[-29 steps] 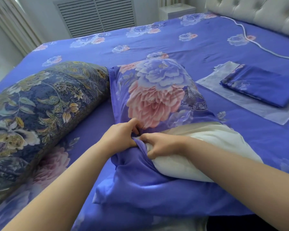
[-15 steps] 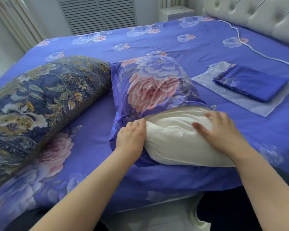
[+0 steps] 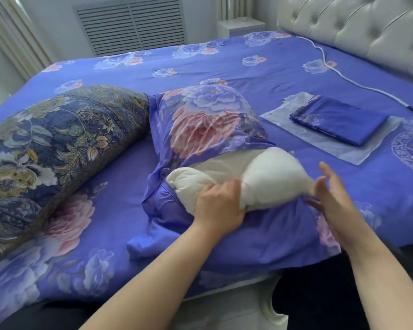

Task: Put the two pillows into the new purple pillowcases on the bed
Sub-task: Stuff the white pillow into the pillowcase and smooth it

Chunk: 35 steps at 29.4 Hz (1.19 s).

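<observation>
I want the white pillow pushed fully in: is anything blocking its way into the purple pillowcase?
No separate object does. The white pillow is partly inside the purple pillowcase; only the case's bunched opening lies around its exposed end, where the left hand presses.

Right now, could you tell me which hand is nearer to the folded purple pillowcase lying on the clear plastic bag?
Right. The right hand is open beside the white pillow's end, just short of the folded pillowcase; the left hand presses the pillow farther away.

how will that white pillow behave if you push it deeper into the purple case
Probably soft and squashy: the white pillow already dents where the left hand presses it. It looks light and puffy, so it may spring back. The purple pillowcase is limp and wrinkled, so it will likely bunch rather than hold open.
</observation>
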{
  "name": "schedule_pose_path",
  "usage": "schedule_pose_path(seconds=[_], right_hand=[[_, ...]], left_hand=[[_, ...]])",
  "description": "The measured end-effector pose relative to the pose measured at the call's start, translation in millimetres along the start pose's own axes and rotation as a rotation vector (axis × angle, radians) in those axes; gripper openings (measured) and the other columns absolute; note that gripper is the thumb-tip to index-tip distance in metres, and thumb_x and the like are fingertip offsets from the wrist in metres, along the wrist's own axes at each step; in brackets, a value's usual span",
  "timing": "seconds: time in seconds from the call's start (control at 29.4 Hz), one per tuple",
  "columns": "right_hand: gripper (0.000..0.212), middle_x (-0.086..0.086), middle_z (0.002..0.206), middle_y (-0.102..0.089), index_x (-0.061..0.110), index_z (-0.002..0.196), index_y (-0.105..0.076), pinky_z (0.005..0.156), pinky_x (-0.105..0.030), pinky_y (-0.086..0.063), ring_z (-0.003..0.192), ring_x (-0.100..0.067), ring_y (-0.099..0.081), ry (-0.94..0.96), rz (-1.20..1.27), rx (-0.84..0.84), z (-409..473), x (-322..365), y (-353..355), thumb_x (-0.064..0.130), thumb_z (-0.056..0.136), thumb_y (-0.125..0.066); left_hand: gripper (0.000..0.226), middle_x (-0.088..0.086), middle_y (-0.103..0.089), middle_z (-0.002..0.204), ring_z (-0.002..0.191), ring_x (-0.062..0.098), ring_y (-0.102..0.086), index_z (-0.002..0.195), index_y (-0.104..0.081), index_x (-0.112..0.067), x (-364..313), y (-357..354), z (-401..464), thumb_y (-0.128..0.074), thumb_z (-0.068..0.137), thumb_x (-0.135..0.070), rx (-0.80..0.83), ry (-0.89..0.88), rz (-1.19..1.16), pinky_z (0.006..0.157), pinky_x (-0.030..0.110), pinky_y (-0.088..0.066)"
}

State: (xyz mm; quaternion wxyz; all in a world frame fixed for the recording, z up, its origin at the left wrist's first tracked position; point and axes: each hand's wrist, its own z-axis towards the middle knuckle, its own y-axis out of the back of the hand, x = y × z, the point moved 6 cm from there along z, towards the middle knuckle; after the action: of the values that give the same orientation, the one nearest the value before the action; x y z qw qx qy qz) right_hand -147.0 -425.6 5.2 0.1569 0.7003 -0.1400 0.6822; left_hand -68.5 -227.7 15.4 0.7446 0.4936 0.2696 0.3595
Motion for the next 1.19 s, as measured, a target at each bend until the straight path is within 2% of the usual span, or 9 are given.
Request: schedule_pose_path(seconds=[0.07, 0.2, 0.41, 0.51, 0.65, 0.82, 0.92, 0.99, 1.19], right_hand=[[0.083, 0.015, 0.129, -0.057, 0.041, 0.135, -0.030, 0.106, -0.032, -0.038, 0.124, -0.010, -0.051, 0.174, 0.101, 0.034, -12, 20, -18, 0.073, 0.065, -0.062], [0.071, 0.017, 0.154, -0.018, 0.031, 0.146, -0.019, 0.118, -0.030, -0.010, 0.145, -0.008, -0.013, 0.598, -0.577, 0.124, -7, 38, -76, 0.050, 0.085, -0.050], [0.048, 0.013, 0.157, -0.016, 0.041, 0.145, -0.026, 0.110, -0.056, 0.017, 0.146, -0.005, -0.003, 0.484, -1.117, 0.287, 93, 36, -147, 0.035, 0.098, -0.035], [0.043, 0.015, 0.156, -0.020, 0.040, 0.143, -0.033, 0.112, -0.057, 0.012, 0.145, -0.003, -0.008, 0.446, -1.142, 0.413, 118, 37, -170, 0.034, 0.100, -0.030], [0.031, 0.008, 0.139, -0.051, 0.024, 0.125, -0.059, 0.115, -0.028, -0.025, 0.131, -0.004, -0.042, 0.225, -0.493, 0.475, 127, 49, -158, 0.020, 0.100, -0.042], [0.016, -0.004, 0.092, -0.064, 0.017, 0.093, -0.059, 0.078, -0.029, -0.049, 0.081, -0.015, -0.060, 0.051, 0.088, -0.427, 78, 11, -88, 0.005, 0.088, -0.049], [0.018, -0.004, 0.080, -0.057, 0.016, 0.084, -0.058, 0.069, -0.027, -0.045, 0.074, -0.015, -0.052, -0.333, 0.312, -0.199, 44, -42, -114, 0.004, 0.090, -0.046], [0.010, -0.003, 0.088, -0.056, 0.015, 0.098, -0.056, 0.083, -0.030, -0.045, 0.084, -0.017, -0.053, -0.533, 0.399, -0.045, 31, -55, -127, 0.014, 0.096, -0.046], [0.026, -0.007, 0.091, -0.061, 0.008, 0.105, -0.059, 0.075, -0.027, -0.048, 0.083, -0.019, -0.058, -0.708, 0.657, -0.018, 37, -59, -139, 0.030, 0.090, -0.056]], left_hand=[[0.041, 0.011, -0.067, 0.080, 0.071, 0.036, -0.064, 0.108, -0.055, -0.013, 18, 8, 13, -0.053, 0.086, -0.049, 0.043, 0.191, -0.102, 0.058, 0.034, -0.035], [0.040, 0.014, -0.067, 0.101, 0.093, 0.037, -0.061, 0.119, -0.048, -0.015, 46, 3, 22, -0.039, 0.093, -0.045, 0.121, 0.430, -0.335, 0.071, 0.040, -0.041], [0.081, 0.013, -0.056, 0.120, 0.093, 0.036, -0.061, 0.151, -0.001, -0.026, 53, 20, 4, -0.050, 0.090, -0.047, 0.112, 0.474, -0.203, 0.069, 0.039, -0.044], [0.076, 0.005, -0.036, 0.146, 0.125, 0.030, -0.045, 0.146, -0.031, -0.026, 37, 36, 6, -0.058, 0.077, -0.044, -0.101, 0.200, 0.208, 0.089, 0.053, -0.044], [0.063, -0.005, -0.012, 0.159, 0.146, 0.019, -0.011, 0.151, -0.013, -0.022, 42, 4, 25, -0.027, 0.097, -0.051, 0.256, 0.056, 0.200, 0.113, 0.057, -0.003], [0.054, -0.006, -0.033, 0.151, 0.134, 0.019, -0.036, 0.147, -0.026, -0.023, 55, -8, 57, -0.024, 0.098, -0.047, 0.249, 0.048, 0.118, 0.113, 0.045, -0.017], [0.050, -0.007, -0.045, 0.144, 0.129, 0.018, -0.044, 0.143, -0.031, -0.025, 59, -10, 65, -0.024, 0.098, -0.045, 0.228, 0.040, 0.080, 0.108, 0.040, -0.025], [0.049, -0.007, -0.047, 0.142, 0.127, 0.018, -0.045, 0.143, -0.032, -0.025, 58, -12, 62, -0.026, 0.098, -0.045, 0.221, 0.039, 0.041, 0.104, 0.038, -0.030], [0.047, -0.008, -0.047, 0.142, 0.126, 0.019, -0.046, 0.143, -0.030, -0.030, 60, -11, 58, -0.027, 0.098, -0.046, 0.218, 0.030, 0.015, 0.101, 0.038, -0.032]])
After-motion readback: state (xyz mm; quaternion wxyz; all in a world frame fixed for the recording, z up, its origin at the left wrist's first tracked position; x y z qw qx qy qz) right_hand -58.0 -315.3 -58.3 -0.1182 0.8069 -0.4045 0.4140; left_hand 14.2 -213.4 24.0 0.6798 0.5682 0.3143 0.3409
